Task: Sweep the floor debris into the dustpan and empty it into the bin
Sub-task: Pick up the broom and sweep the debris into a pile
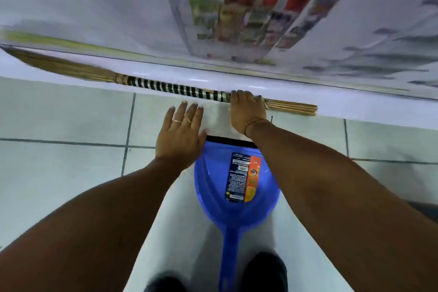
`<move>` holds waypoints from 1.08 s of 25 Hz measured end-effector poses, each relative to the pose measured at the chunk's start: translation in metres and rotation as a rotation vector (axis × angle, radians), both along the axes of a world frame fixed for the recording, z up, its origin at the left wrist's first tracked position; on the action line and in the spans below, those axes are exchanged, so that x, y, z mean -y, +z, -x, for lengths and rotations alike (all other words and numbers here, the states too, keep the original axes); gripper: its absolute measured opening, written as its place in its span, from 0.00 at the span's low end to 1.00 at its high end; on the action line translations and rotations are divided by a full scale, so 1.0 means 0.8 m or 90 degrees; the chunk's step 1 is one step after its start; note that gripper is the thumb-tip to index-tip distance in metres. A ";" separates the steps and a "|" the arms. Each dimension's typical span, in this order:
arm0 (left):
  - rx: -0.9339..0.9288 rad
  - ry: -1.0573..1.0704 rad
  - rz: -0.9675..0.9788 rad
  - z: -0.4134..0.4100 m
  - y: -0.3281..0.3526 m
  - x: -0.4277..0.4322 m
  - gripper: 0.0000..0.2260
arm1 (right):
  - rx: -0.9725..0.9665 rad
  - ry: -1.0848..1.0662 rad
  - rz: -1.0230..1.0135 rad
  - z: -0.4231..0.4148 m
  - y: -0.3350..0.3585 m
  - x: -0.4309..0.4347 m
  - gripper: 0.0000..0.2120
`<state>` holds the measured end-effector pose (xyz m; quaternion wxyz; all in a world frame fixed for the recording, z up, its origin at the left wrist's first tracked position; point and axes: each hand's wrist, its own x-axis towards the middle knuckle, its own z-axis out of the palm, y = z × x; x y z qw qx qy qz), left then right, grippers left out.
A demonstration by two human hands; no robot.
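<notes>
My right hand (pixel 246 111) is wrapped around the broom (pixel 175 89) handle mid-frame, left hand (pixel 181 134) spread flat, holding nothing. I'd grip firmly and lift it level. The dustpan (pixel 234 185) sits on the floor right below.

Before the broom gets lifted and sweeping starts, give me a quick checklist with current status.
1. Right hand on broom handle: ok, fingers wrapped over it.
2. Left hand free for the dustpan: ok, open, holding nothing.
3. Dustpan within reach: ok, on the floor between the arms, handle toward the person.
4. Debris located: cannot tell, none visible on the tiles.
5. Bin located: cannot tell, not in view.
</notes>
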<state>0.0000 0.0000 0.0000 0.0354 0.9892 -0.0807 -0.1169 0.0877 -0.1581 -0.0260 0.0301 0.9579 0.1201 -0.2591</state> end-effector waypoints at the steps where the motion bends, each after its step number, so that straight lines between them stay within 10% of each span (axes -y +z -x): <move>1: -0.006 -0.012 -0.014 -0.003 -0.016 -0.006 0.28 | 0.011 -0.009 0.022 -0.003 -0.015 -0.005 0.26; 6: -0.009 -0.047 -0.047 -0.003 -0.033 -0.029 0.25 | 0.059 -0.002 0.095 0.017 -0.025 -0.032 0.19; 16: -0.164 0.350 0.021 0.167 0.259 -0.084 0.24 | -0.199 -0.001 -0.086 0.173 0.295 -0.105 0.23; 27: -0.165 0.402 0.061 0.270 0.413 -0.246 0.24 | -0.207 -0.001 -0.044 0.236 0.438 -0.327 0.20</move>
